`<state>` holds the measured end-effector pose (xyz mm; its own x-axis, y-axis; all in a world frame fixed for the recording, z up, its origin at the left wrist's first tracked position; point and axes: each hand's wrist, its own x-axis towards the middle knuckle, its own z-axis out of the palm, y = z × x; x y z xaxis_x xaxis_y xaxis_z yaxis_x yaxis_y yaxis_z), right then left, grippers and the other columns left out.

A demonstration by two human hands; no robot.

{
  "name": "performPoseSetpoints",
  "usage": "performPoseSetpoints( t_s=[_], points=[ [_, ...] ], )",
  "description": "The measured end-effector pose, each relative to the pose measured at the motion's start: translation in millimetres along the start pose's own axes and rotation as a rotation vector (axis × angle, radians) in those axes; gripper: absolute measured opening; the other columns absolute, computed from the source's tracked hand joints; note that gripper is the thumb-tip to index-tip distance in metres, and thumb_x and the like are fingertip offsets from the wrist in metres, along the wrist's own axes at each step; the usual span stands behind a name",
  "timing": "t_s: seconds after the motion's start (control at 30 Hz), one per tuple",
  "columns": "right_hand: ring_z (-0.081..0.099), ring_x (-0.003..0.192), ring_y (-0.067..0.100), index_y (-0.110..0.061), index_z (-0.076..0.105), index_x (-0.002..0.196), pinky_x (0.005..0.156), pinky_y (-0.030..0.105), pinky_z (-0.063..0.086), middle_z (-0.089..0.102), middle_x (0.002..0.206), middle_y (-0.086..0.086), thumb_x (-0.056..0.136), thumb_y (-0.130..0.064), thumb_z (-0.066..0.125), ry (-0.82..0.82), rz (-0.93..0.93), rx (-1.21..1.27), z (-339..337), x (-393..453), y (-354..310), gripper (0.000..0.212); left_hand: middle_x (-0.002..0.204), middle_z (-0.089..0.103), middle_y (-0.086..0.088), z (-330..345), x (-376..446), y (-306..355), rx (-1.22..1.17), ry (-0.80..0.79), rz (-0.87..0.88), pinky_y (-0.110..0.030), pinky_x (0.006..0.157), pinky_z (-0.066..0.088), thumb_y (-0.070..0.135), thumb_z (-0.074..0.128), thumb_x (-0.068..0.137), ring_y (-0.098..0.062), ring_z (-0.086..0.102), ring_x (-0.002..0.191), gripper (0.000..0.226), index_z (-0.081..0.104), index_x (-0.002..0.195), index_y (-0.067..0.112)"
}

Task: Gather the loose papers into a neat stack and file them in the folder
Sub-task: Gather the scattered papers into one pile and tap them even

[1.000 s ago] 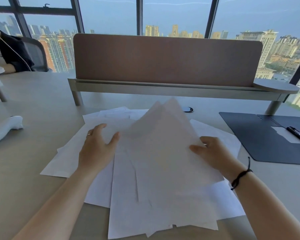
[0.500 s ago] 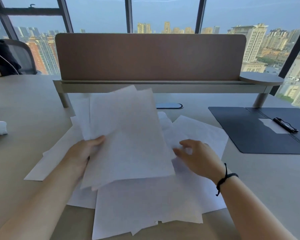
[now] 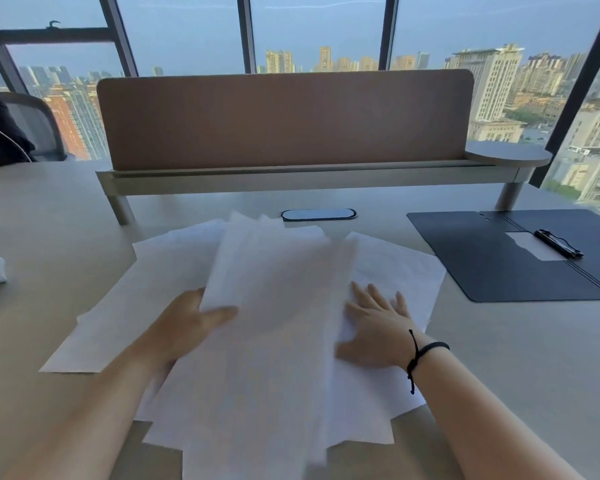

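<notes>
Since half a second ago the bunch of sheets [image 3: 278, 299] held up off the pile has swung from the left toward the middle, and the right hand [image 3: 378, 327] has gone from curled fingers to a flat palm. In the head view, the left hand [image 3: 187, 323] pinches that bunch at its left edge, thumb on top, fingers hidden beneath. The right hand's grip is spread, pressing flat on the loose papers [image 3: 395, 268] fanned across the bench [image 3: 516, 358]. The folder [image 3: 482, 268] lies open, well apart to the right, a black clip [image 3: 558, 242] on its spine.
</notes>
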<state>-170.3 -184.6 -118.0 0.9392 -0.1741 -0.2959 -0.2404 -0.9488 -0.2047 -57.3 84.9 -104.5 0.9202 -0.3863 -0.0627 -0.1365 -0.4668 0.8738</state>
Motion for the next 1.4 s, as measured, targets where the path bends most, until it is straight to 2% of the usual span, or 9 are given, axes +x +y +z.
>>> performPoseSetpoints(
  t_s=[0.1,0.17,0.27,0.43,0.73,1.0,1.1,1.2,1.4],
  points=[
    [0.037,0.147,0.039,-0.017,0.026,0.157,0.113,0.075,0.015,0.046,0.156,-0.004,0.078,-0.065,0.039,0.262,-0.2,-0.169,6,10,0,0.093,0.089,0.08,0.013,0,4,-2,0.161,-0.121,0.05,-0.031,0.078,0.057,0.018,0.072,0.09,-0.007,0.076,0.079,0.012,0.077,0.096,0.026],
    [0.063,0.122,0.047,-0.015,0.046,0.143,0.104,0.075,0.029,0.07,0.132,0.007,0.079,-0.039,0.049,0.352,-0.243,-0.15,13,24,6,0.069,0.095,0.08,0.015,2,5,-2,0.184,-0.125,0.074,-0.027,0.08,0.057,0.023,0.073,0.089,-0.002,0.074,0.083,0.014,0.076,0.101,0.027],
    [0.016,0.155,0.037,-0.031,0.017,0.161,0.12,0.061,0.003,0.026,0.167,0.004,0.096,-0.034,0.048,0.315,0.004,-0.097,6,29,10,0.072,0.097,0.078,0.014,3,9,-7,0.268,-0.068,0.12,-0.02,0.075,0.054,0.029,0.078,0.084,0.003,0.072,0.082,0.014,0.077,0.098,0.027],
    [0.012,0.154,0.034,-0.028,0.023,0.156,0.12,0.057,0.012,0.021,0.166,0.013,0.076,-0.087,0.028,0.336,0.399,0.136,1,24,46,0.099,0.074,0.078,0.015,-1,14,-12,0.234,0.073,0.095,-0.021,0.062,0.052,0.02,0.083,0.079,0.0,0.072,0.069,0.008,0.078,0.081,0.026],
    [0.008,0.156,0.018,-0.028,0.031,0.151,0.123,0.051,0.008,0.016,0.169,0.003,0.062,-0.101,0.005,0.266,0.22,0.119,3,27,44,0.118,0.093,0.071,-0.008,-28,23,-25,0.071,0.475,0.013,-0.028,0.059,0.042,0.01,0.078,0.081,-0.029,0.065,0.085,0.021,0.07,0.101,0.011],
    [0.0,0.158,0.016,-0.026,0.007,0.162,0.127,0.043,0.0,0.004,0.172,0.0,0.074,-0.094,0.022,0.258,0.097,0.094,12,36,1,0.112,0.126,0.069,0.001,-30,25,-31,0.349,0.322,0.084,-0.037,0.088,0.047,0.047,0.073,0.082,-0.023,0.062,0.114,0.057,0.059,0.132,0.022],
    [0.0,0.158,0.014,-0.024,0.007,0.162,0.127,0.045,0.001,0.005,0.172,-0.003,0.075,-0.092,0.023,0.281,0.158,0.086,10,32,10,0.111,0.156,0.043,-0.009,-66,29,-53,0.622,0.482,-0.144,-0.053,0.113,0.031,0.078,0.042,0.082,-0.036,0.036,0.144,0.09,0.042,0.148,0.019],
    [0.003,0.158,0.015,-0.023,0.016,0.159,0.125,0.048,0.004,0.011,0.171,-0.002,0.072,-0.095,0.018,0.319,0.188,0.038,10,29,18,0.113,0.168,0.012,-0.009,-80,28,-73,0.744,0.307,-0.444,-0.056,0.12,0.008,0.089,0.012,0.078,-0.037,0.007,0.153,0.106,0.02,0.158,0.021],
    [0.002,0.158,0.016,-0.016,0.012,0.161,0.126,0.046,0.003,0.008,0.172,0.0,0.071,-0.096,0.015,0.312,0.184,0.07,11,31,16,0.121,0.169,0.007,-0.008,-24,35,-41,0.721,0.16,-0.252,-0.051,0.122,0.008,0.084,0.015,0.083,-0.035,0.005,0.154,0.101,0.015,0.159,0.018]
  ],
)
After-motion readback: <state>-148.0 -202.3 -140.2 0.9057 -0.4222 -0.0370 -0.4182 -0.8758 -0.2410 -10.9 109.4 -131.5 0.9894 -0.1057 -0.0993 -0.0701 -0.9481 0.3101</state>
